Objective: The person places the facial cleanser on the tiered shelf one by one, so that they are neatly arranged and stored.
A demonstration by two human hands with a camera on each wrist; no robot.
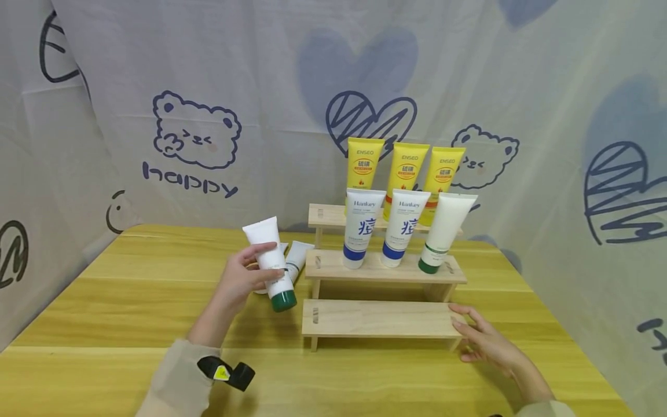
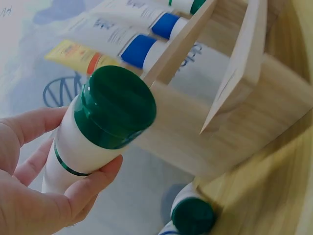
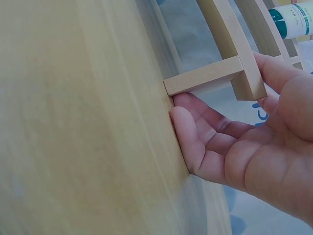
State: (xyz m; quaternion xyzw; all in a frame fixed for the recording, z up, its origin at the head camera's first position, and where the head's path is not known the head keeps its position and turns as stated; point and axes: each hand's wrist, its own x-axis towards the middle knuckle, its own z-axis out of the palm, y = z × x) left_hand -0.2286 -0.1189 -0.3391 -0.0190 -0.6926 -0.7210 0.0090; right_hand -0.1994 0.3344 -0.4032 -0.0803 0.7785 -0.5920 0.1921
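My left hand holds a white tube with a green cap above the table, left of a tiered wooden stand. In the left wrist view, thumb and fingers pinch the tube, its green cap tilted toward the camera. My right hand grips the right end of the stand's lowest step; in the right wrist view some fingers curl beside its leg. On the middle step stand two white tubes with blue caps and one white tube with a green cap.
Three yellow tubes stand on the top step. More white tubes lie on the table behind my left hand, partly hidden. A printed curtain hangs behind the wooden table.
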